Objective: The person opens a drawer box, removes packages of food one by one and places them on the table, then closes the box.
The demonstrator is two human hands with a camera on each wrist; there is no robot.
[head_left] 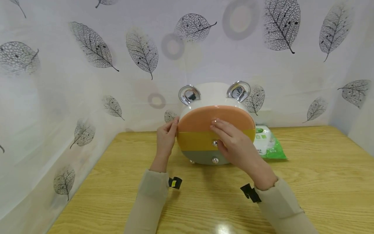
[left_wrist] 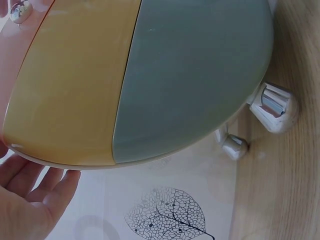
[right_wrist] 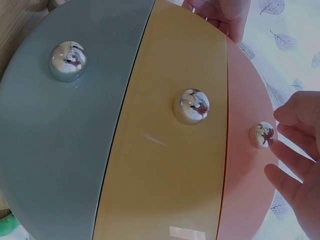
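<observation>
A rounded cabinet with orange, yellow and grey-green drawer fronts stands on the table. Two shiny ear-like rings rise from its white top. My left hand rests against its left side, the fingers extended along the wall just behind the front. Over the drawer fronts reaches my right hand, loosely spread, with its fingertips right at the silver knob of the orange drawer. The yellow drawer's knob and the grey-green drawer's knob are untouched. All drawers look closed.
A green and white plastic packet lies behind and to the right of the cabinet. The wooden table reaches back to a leaf-patterned cloth. Silver feet support the cabinet.
</observation>
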